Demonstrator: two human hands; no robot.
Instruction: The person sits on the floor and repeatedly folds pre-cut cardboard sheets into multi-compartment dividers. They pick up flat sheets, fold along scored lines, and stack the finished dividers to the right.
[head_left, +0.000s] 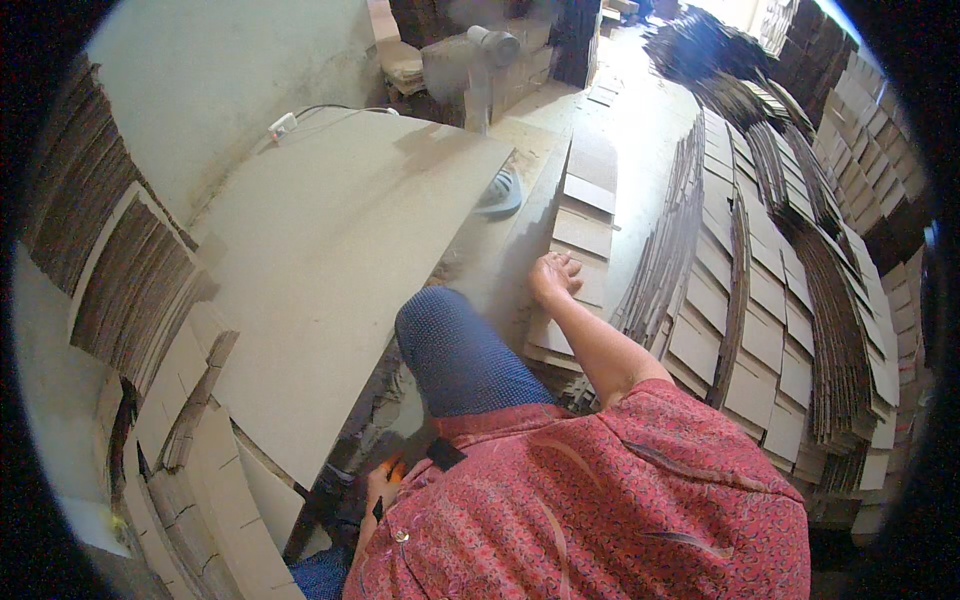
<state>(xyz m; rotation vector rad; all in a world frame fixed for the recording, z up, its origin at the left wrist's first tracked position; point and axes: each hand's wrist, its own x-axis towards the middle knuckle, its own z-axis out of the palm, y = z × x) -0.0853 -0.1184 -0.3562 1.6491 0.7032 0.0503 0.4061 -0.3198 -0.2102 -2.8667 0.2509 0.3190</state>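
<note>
Ahead of me, my right hand (556,276) rests on a long row of overlapping flat cardboard pieces (583,236). Its fingers are curled in against the row, and whatever they may hold is hidden. Low beside my body, partly covered by my red patterned shirt, my left hand (378,486) shows only in part. Something bright orange lies at its fingertips, too small to make out. A dark band crosses near its wrist. Between the hands rises my bent knee in blue dotted trousers (465,350).
A wide pale board (330,240) lies to my left, with a white plug and cable (284,125) at its far edge. Cardboard stacks (135,300) line the left; several rows (760,320) fill the right. A grey-blue slotted plastic object (502,192) and a blurred fan-like object (480,60) stand beyond.
</note>
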